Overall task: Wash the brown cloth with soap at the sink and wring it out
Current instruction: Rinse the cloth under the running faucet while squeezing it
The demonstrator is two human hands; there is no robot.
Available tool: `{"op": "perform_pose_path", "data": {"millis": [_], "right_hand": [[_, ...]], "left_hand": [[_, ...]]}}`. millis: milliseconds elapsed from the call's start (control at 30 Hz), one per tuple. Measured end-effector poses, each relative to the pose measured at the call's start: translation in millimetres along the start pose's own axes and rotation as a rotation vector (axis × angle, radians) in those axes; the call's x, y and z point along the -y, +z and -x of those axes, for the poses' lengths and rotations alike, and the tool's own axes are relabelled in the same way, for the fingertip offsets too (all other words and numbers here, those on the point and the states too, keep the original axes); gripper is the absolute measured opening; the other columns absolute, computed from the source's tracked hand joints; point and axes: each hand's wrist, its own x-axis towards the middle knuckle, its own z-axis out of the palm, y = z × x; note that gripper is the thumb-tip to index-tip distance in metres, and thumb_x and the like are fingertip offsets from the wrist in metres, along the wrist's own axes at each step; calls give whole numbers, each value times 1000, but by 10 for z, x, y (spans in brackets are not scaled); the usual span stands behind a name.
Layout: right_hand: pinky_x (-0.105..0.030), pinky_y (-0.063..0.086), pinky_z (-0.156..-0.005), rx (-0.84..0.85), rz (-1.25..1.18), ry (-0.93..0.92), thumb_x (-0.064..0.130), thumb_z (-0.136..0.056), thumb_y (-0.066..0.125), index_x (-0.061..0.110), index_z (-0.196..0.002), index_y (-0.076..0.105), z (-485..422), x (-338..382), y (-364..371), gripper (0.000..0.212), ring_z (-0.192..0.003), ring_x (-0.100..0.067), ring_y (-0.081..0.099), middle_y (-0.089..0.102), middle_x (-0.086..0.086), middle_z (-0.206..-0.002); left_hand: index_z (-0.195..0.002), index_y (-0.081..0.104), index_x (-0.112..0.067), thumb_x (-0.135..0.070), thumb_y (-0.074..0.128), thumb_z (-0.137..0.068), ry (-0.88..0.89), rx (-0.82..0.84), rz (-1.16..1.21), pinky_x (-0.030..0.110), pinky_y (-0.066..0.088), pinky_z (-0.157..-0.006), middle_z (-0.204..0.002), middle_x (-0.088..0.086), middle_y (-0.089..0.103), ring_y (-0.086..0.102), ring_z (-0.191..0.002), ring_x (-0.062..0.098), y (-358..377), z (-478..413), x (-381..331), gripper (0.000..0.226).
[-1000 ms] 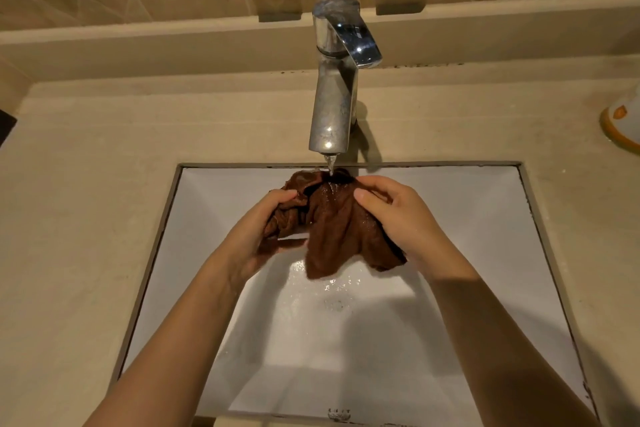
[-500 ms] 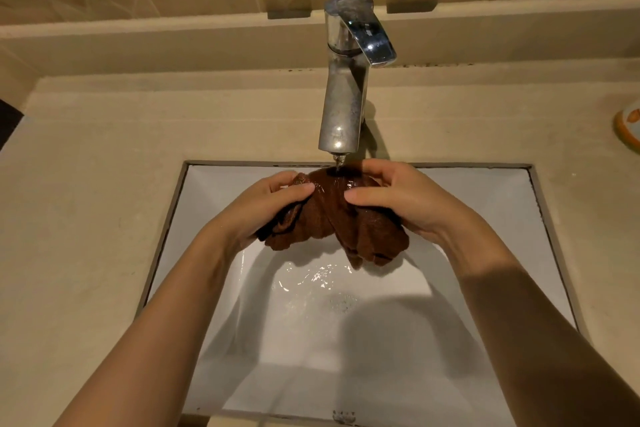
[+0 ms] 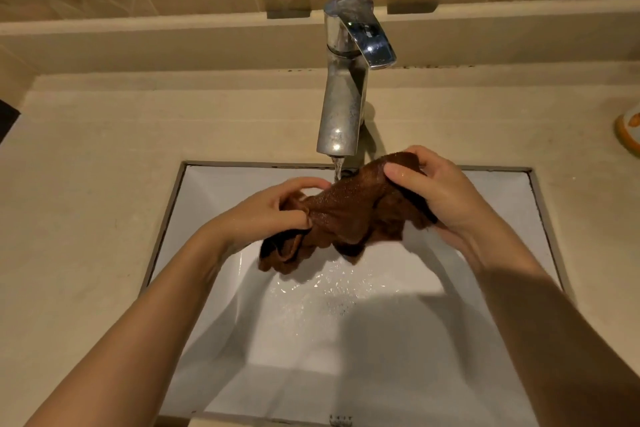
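1. hands have pulled apart since half a second ago: the brown cloth was bunched between them and is now stretched out. right hand went up toward the faucet, left hand dropped lower.
2. left fingers are curled round the cloth's lower end. a loose tail hangs below them over the sink basin.
3. right thumb and fingers pinch the upper end, with cloth edge poking out above the fingers.
4. cloth's long axis runs diagonally from the left fingers up to the right fingers. mid-span sits right under the water stream, held in the air and clear of the basin.
5. both hands are already on it, neither nearer. next move probably means rubbing or twisting along that axis.
6. no soap in view. looks like the wetting stage, wringing not yet done.
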Motion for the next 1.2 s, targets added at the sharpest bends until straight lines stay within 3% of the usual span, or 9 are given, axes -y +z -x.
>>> {"op": "perform_pose_path", "data": {"millis": [167,300,400,533,633,767,900,1000,1200], "right_hand": [[-26,53,-70,-16,-217,-2,14,-87,59,15,-91,59,-81,-88,275,4,-78,-15,63,63,-4,-85],[-27,54,-68,66,-317,8,10,-90,53,13,-98,59,-103,-76,270,10,-81,-16,64,65,-6,-88],[-28,55,-68,94,-373,32,7,-90,51,14,-96,61,-101,-66,227,14,-80,-18,65,65,-7,-86],[-22,52,-71,-45,14,-67,12,-90,53,26,-94,60,-143,-152,277,16,-83,-10,63,64,3,-92],[-9,46,-76,-150,328,-242,20,-89,58,30,-100,54,-137,-249,426,15,-87,7,58,62,12,-96],[-29,52,-80,-146,338,-209,41,-85,57,29,-94,59,-34,-417,770,15,-90,-9,63,66,4,-95],[-29,44,-64,-389,379,-54,34,-95,43,20,-73,55,-197,-384,852,29,-74,-17,59,60,3,-72],[-34,46,-70,-406,410,-28,34,-97,36,23,-68,49,-320,-389,783,33,-76,-21,58,54,5,-70],[-35,52,-80,-199,450,-43,46,-93,42,25,-89,50,40,-504,932,22,-84,-17,63,63,1,-87]], "left_hand": [[-110,63,-13,-30,68,-65,-16,144,-160,41,47,-97,-108,17,65,63,-102,28,17,-57,-10,48],[-107,63,-12,-42,78,-58,31,24,-249,19,47,-86,-106,5,56,58,-96,7,-91,-25,-60,59],[-99,62,-3,-46,78,-55,94,-56,-221,25,51,-78,-94,7,58,62,-86,14,-151,2,-88,63],[-96,54,-1,-37,77,-66,62,-109,2,31,53,-71,-83,8,63,64,-77,19,-130,-10,64,52],[-84,58,-10,-18,60,-86,41,-268,420,24,52,-63,-77,6,63,63,-70,16,175,-67,77,9],[-75,71,-10,-37,41,-95,-93,-457,879,24,54,-57,-66,7,71,68,-61,16,595,-268,10,45],[-89,71,-14,-45,46,-94,-121,-610,719,34,56,-75,-81,6,75,70,-83,19,790,-390,-1,40],[-96,71,-14,-42,42,-96,-120,-625,664,39,54,-89,-97,11,74,69,-94,24,872,-376,64,40],[-66,60,-14,-56,42,-92,-117,-696,631,36,52,-74,-70,8,67,65,-72,22,660,-376,70,52]]}}
